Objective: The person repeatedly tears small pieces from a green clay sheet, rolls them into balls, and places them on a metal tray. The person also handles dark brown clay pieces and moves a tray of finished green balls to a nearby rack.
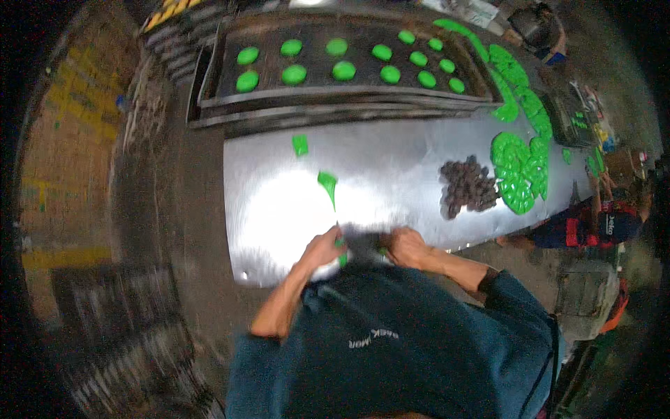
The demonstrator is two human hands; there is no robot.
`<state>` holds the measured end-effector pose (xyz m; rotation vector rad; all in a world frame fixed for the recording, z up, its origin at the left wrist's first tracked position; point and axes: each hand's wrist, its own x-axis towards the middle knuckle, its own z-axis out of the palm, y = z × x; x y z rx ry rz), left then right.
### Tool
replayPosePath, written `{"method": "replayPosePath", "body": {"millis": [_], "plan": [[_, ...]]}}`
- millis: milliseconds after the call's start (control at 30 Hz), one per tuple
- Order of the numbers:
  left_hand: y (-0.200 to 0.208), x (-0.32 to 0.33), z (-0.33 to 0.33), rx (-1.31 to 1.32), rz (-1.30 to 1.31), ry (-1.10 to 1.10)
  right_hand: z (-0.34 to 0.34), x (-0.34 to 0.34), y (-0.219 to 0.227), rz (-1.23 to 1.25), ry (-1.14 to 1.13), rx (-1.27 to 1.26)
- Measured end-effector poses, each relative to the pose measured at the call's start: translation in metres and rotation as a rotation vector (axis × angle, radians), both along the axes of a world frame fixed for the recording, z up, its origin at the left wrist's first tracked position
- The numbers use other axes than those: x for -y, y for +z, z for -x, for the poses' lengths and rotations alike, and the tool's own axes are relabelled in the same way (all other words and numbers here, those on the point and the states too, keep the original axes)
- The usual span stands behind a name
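Note:
Close to my body, at the near edge of the metal table (398,157), my left hand (324,250) is closed on bright green dough (342,259), which shows beside its fingers. A stretched dough piece (328,183) lies just beyond, its thin tail pointing down toward that hand. My right hand (412,248) is closed too, a little apart from the left. A speck of green shows at its fingertips, but what they grip is mostly hidden. Farther up the table sits a small green dough block (300,145).
Along the table's far side stands a dark tray (314,100) bearing several green rounds. Dark brown balls (469,185) are heaped at the right, next to a large green dough mass (516,171). A co-worker (593,225) is at the far right. Stacked dark trays (132,335) stand lower left.

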<state>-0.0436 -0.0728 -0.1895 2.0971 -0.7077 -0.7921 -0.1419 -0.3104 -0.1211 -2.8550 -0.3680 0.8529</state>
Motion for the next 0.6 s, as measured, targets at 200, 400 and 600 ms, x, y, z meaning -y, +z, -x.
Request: {"method": "replayPosePath", "body": {"millis": [200,400,600], "plan": [[0.036,-0.042,-0.028,-0.343,0.369,0.928,-0.182,0.094,0.1,-0.548,-0.466,0.376],[0.04,-0.032,-0.013,-0.34,0.426,1.068,-0.402,0.175,0.157,-0.687,-0.709,1.0],[0.038,-0.019,-0.013,0.043,0.258,0.904,-0.477,0.185,0.068,-0.014,-0.505,0.713]]}}
